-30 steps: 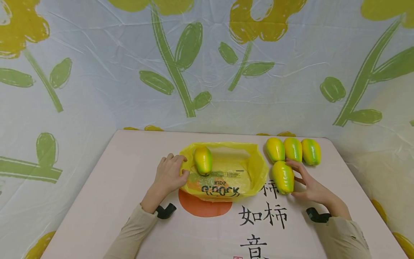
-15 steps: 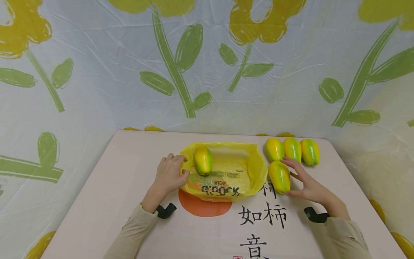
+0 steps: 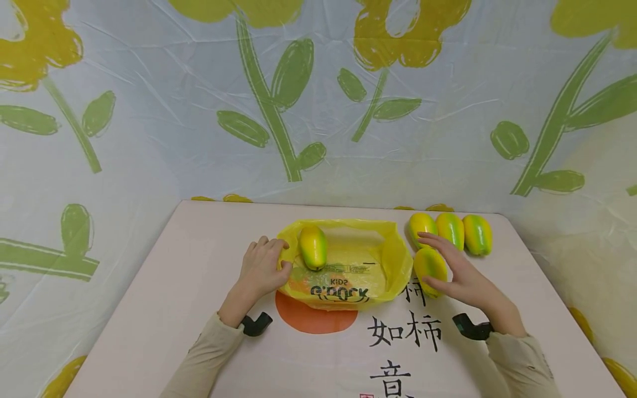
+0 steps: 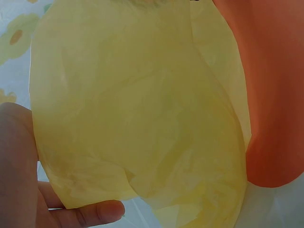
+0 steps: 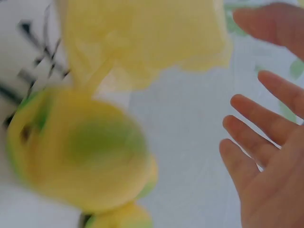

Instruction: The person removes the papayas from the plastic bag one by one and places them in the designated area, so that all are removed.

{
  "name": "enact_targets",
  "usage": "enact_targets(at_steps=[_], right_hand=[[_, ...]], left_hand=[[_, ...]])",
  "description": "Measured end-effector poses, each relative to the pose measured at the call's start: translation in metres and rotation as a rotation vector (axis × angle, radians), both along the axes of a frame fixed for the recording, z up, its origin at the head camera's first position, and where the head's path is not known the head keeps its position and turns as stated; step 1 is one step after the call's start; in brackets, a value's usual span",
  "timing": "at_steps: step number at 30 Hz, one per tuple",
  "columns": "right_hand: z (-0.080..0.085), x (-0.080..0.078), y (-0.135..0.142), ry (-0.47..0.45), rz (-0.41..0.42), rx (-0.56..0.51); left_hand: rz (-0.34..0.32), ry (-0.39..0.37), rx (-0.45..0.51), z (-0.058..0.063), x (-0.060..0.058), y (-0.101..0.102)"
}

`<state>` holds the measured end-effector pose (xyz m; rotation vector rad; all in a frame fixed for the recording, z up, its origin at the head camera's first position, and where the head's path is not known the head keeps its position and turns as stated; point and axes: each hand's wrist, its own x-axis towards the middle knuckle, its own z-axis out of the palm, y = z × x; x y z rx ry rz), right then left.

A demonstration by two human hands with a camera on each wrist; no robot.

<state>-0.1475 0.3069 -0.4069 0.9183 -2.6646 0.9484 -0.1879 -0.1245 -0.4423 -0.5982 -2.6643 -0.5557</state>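
A yellow plastic bag lies with its mouth open on the table, one yellow-green papaya inside at the left. My left hand grips the bag's left rim with curled fingers; the left wrist view shows the thumb and fingers at the film's edge. Just right of the bag rests another papaya, large and blurred in the right wrist view. Over it hovers my right hand, its fingers spread and nothing held. Wide space shows between that papaya and the fingers in the right wrist view.
Three more papayas stand in a row at the back right, close behind the nearer one. Dark lettering and a red-orange circle mark the pale tablecloth. A flower-printed curtain rises behind the table.
My right hand has slid the near papaya slightly left toward the bag, then come off it, rising and moving left with fingers spread. The left hand has stayed at the bag's rim.
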Motion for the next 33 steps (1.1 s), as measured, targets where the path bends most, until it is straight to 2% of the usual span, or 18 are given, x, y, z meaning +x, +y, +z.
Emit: enact_targets(at_steps=[9, 16, 19, 23, 29, 33], right_hand=[[0.021, -0.009, -0.035, 0.173, 0.014, -0.035], [0.037, -0.018, -0.068, 0.224, -0.025, -0.031], [0.042, -0.023, -0.083, 0.207, -0.032, -0.054], [0.051, -0.029, -0.105, 0.130, -0.012, -0.061], [0.063, -0.034, -0.135, -0.003, 0.032, -0.015], [0.068, -0.036, -0.154, -0.044, 0.057, 0.026]], left_hand=[[-0.003, 0.008, 0.007, -0.002, 0.000, 0.001], [0.006, 0.015, -0.026, -0.002, 0.000, 0.002], [0.008, 0.010, -0.022, -0.001, 0.000, 0.001], [0.010, 0.014, -0.016, -0.001, 0.000, 0.000], [0.002, 0.027, -0.006, -0.002, -0.001, 0.000], [0.000, 0.023, -0.005, -0.002, -0.001, 0.000]])
